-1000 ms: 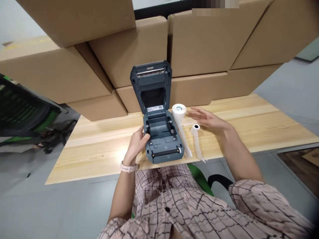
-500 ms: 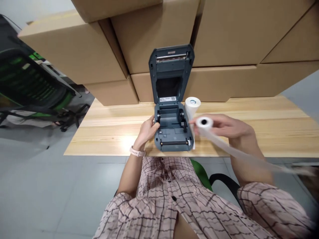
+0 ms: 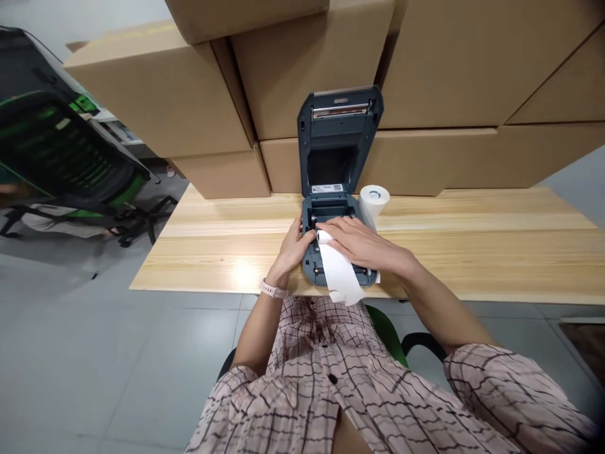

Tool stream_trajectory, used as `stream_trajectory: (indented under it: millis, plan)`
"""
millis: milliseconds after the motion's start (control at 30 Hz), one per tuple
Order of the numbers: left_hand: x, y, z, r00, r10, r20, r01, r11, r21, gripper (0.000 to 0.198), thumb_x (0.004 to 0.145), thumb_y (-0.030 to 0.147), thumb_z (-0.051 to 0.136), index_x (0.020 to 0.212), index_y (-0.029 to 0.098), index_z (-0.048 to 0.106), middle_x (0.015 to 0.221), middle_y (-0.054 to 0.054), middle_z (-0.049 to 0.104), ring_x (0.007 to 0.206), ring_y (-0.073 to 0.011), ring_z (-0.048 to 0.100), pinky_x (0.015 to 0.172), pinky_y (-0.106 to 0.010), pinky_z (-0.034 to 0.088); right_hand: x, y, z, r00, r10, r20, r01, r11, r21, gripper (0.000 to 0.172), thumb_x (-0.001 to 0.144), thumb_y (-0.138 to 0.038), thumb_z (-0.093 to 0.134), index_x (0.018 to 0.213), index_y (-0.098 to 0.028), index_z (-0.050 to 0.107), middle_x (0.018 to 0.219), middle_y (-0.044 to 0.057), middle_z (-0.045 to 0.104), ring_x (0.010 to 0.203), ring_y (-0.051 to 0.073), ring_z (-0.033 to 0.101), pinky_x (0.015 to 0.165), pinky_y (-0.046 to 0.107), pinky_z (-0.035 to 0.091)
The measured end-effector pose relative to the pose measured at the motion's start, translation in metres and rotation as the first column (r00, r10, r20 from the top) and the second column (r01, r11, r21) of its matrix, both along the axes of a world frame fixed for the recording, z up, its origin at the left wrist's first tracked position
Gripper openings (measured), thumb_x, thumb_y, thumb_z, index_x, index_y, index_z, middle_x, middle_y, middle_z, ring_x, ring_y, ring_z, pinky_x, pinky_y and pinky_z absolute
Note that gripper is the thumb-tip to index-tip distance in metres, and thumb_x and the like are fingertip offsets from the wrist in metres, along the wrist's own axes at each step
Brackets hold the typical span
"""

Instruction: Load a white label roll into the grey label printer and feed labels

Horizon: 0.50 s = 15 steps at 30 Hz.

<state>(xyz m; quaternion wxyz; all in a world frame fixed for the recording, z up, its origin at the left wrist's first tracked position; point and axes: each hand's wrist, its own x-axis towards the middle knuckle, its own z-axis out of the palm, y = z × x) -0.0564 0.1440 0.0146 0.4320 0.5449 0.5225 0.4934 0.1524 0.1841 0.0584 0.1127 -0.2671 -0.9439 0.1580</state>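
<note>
A dark grey label printer (image 3: 340, 151) stands on the table with its lid raised. My left hand (image 3: 292, 249) grips the left side of its base, thumb over the rim. Over the open bay, my right hand (image 3: 354, 241) holds a small white paper roll (image 3: 323, 237), its fingers laid across the top and hiding most of it. The roll's loose strip (image 3: 339, 274) hangs forward over the printer's front, its torn end past the table edge. A bigger white roll (image 3: 374, 197) stands upright just right of the printer.
Stacked cardboard boxes (image 3: 302, 75) line the back of the wooden table (image 3: 227, 239), right behind the raised lid. An office chair (image 3: 70, 157) is on the floor to the left, with part of another person near it.
My right hand has brought the paper roll from the printer's right side leftward into the open bay. The trailing strip now hangs toward me. The left hand still holds the printer.
</note>
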Motion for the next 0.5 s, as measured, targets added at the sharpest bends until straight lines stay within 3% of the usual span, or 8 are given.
stream_trajectory:
  millis: [133,267,333,433,500]
  plan:
    - [0.000,0.000,-0.002,0.998,-0.013,0.061,0.014,1.000,-0.019,0.062,0.091,0.031,0.061,0.152,0.021,0.053,0.160,-0.012,0.058,0.139,-0.0287,0.060,0.116,-0.042,0.048,0.000,0.000,0.005,0.999,-0.046,0.018,0.048,0.996,-0.078,0.053,0.110,-0.044,0.032,0.152,-0.018,0.051,0.128,0.018,0.068,0.118,0.035,0.060,0.103,0.053,0.047]
    - [-0.002,0.001,-0.008,0.997,-0.042,0.057,0.043,0.999,-0.018,0.063,0.094,0.036,0.061,0.155,0.023,0.049,0.161,-0.012,0.057,0.138,-0.0285,0.062,0.115,-0.044,0.049,0.001,0.001,0.006,0.999,-0.039,0.006,0.039,0.996,-0.076,0.045,0.108,-0.040,0.037,0.139,-0.018,0.061,0.121,0.017,0.072,0.111,0.034,0.064,0.098,0.052,0.050]
    - [-0.003,0.000,-0.009,0.999,0.043,-0.030,-0.043,0.999,0.013,0.065,0.094,0.038,0.064,0.155,0.022,0.048,0.162,-0.015,0.055,0.140,-0.0299,0.059,0.114,-0.046,0.049,0.001,-0.001,0.003,0.999,-0.022,-0.024,0.021,0.999,-0.035,0.044,0.109,-0.036,0.035,0.137,-0.018,0.064,0.123,0.017,0.073,0.113,0.034,0.064,0.100,0.053,0.051]
    - [-0.002,-0.006,-0.002,0.912,0.318,-0.258,-0.250,0.931,0.266,0.054,0.093,0.038,0.069,0.143,0.021,0.057,0.150,-0.017,0.063,0.137,-0.0309,0.059,0.112,-0.049,0.049,0.000,-0.003,-0.003,0.998,-0.028,-0.058,0.028,1.000,-0.001,0.043,0.110,-0.033,0.036,0.138,-0.017,0.063,0.130,0.017,0.072,0.118,0.034,0.064,0.103,0.054,0.052]
    - [-0.001,-0.011,0.007,0.844,0.396,-0.361,-0.206,0.862,0.463,0.028,0.097,0.035,0.067,0.122,0.022,0.067,0.128,-0.012,0.073,0.124,-0.0274,0.064,0.108,-0.048,0.050,0.000,-0.005,-0.006,0.997,-0.052,-0.059,0.053,0.999,0.009,0.044,0.109,-0.033,0.037,0.142,-0.018,0.061,0.128,0.017,0.073,0.117,0.034,0.065,0.102,0.055,0.053]
